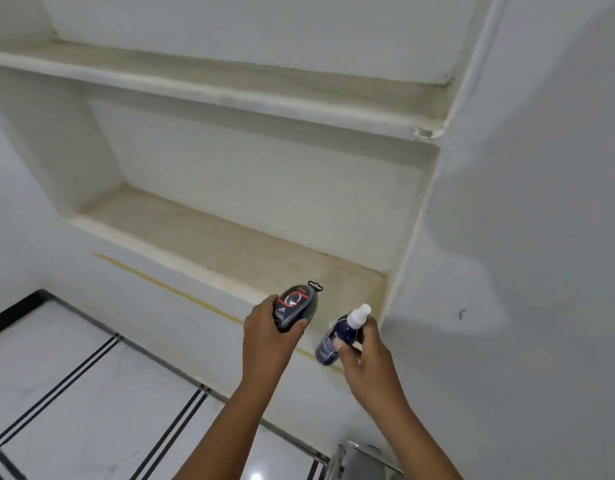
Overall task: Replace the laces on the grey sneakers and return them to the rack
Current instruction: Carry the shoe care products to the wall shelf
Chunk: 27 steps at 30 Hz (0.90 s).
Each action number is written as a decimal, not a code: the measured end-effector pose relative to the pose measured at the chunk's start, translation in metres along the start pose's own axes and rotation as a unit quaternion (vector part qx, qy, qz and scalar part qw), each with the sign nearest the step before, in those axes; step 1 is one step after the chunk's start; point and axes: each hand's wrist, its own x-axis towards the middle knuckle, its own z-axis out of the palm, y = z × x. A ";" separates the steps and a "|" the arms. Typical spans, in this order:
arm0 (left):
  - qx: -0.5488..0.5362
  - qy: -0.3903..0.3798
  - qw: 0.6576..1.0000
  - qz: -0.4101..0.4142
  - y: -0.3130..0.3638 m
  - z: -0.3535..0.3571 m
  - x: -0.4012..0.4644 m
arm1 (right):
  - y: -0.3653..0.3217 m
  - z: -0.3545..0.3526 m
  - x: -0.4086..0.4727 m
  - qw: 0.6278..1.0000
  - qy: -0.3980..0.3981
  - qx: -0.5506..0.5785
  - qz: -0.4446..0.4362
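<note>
My left hand (269, 337) grips a black oval shoe-polish sponge case (296, 308) with a red and white label and a small hanger tab. My right hand (363, 355) holds a dark blue spray bottle (337, 337) with a white nozzle cap, tilted toward the wall. Both hands hover just in front of the lower built-in wall shelf (230, 244), near its right end. No grey sneakers or laces are in view.
An upper shelf (195, 81) runs above the lower niche; both are bare and stained. A white wall (524, 237) rises on the right. White floor tiles (74, 393) with black stripes lie at lower left. A metal object (365, 459) shows at the bottom edge.
</note>
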 end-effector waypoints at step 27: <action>0.010 -0.114 0.993 0.018 -0.029 0.058 0.070 | 0.048 0.037 0.117 0.981 0.176 -0.038 0.067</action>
